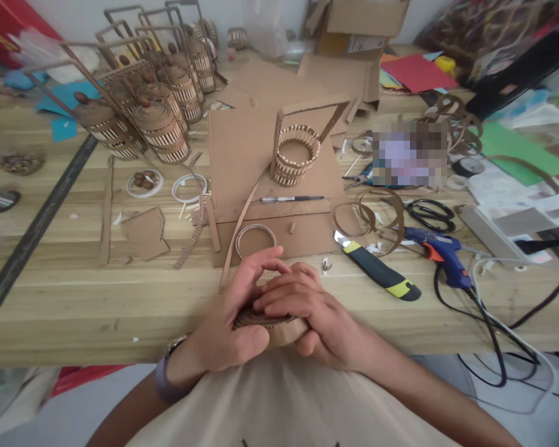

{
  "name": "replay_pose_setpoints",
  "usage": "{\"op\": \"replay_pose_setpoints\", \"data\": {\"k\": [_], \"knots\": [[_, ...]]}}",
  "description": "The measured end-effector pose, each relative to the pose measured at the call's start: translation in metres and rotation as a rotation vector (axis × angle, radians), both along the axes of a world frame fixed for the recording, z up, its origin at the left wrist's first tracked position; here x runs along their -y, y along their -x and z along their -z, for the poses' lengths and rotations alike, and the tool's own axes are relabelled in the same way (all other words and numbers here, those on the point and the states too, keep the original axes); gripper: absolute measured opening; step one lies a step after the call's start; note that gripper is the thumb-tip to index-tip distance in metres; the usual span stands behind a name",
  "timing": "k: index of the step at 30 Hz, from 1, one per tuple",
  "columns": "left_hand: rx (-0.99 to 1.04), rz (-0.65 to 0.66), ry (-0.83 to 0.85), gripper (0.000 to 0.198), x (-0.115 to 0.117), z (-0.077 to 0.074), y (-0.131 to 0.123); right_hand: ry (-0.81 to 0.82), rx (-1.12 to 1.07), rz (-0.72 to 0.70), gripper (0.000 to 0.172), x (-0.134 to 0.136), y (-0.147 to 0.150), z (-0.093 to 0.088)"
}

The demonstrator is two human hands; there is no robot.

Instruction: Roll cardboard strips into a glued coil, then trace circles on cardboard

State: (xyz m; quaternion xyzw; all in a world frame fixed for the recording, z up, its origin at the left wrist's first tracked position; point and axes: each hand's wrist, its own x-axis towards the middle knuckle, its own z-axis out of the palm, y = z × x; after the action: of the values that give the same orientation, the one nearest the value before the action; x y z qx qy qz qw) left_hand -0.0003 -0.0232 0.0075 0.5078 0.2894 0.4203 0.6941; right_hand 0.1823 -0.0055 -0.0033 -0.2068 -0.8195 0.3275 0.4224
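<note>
Beige clothing (pixel 274 406) over the wearer's front, nearest of all, just behind both hands. Ahead of it, a coiled cardboard disc (pixel 285 333) sits between the left hand (pixel 228 329) and the right hand (pixel 326 316), over the near edge of the counter (pixel 121 310); whether it touches the wood, cannot tell.

Left hand: cupped round the disc's left end, thumb pressed at the near rim, index finger arched up clear of it. Right hand: fingers close together, laid over the coiled face, thumb tucked at the near right rim. Disc pinched between the two; underside hidden. Its broad axis runs left to right, hand to hand; smooth rim toward the body, layered coils upward under the fingers.

Key relation: slatted basket (pixel 298 169) stands upright ahead of both hands, well apart, slightly right of the disc's middle, mouth open upward. Tall handle rises over the mouth, its crossbar also running roughly left to right. Basket lines up more with the right hand, though the left index fingertip reaches farthest toward it.

Between: flat ring (pixel 256 226) just beyond the left fingers; pen (pixel 292 199) lying crosswise past that. Utility knife (pixel 377 267), blade out, ahead and right of the right hand.
</note>
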Motion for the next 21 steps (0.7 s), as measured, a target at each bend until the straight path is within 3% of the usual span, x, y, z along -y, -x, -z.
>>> {"op": "replay_pose_setpoints", "data": {"k": [3,8,11,15,17,21], "knots": [[-0.006,-0.004,0.024,0.063,-0.001,0.000,0.000,-0.076,0.044,0.057,0.040,-0.001,-0.001,0.001],[-0.057,0.100,0.063,0.073,-0.006,0.000,0.003,-0.276,0.151,0.132,0.033,-0.004,-0.011,-0.009],[-0.082,0.062,0.031,0.078,-0.010,0.003,0.008,-0.396,0.268,0.187,0.029,-0.006,-0.021,-0.018],[-0.077,0.083,0.067,0.098,-0.012,0.005,0.010,-0.526,0.360,0.242,0.028,-0.005,-0.028,-0.025],[-0.147,0.111,0.104,0.106,-0.011,0.003,0.008,-0.558,0.379,0.250,0.031,-0.004,-0.027,-0.026],[-0.144,0.108,0.161,0.097,-0.009,-0.003,0.004,-0.530,0.378,0.246,0.033,-0.002,-0.024,-0.027]]}}
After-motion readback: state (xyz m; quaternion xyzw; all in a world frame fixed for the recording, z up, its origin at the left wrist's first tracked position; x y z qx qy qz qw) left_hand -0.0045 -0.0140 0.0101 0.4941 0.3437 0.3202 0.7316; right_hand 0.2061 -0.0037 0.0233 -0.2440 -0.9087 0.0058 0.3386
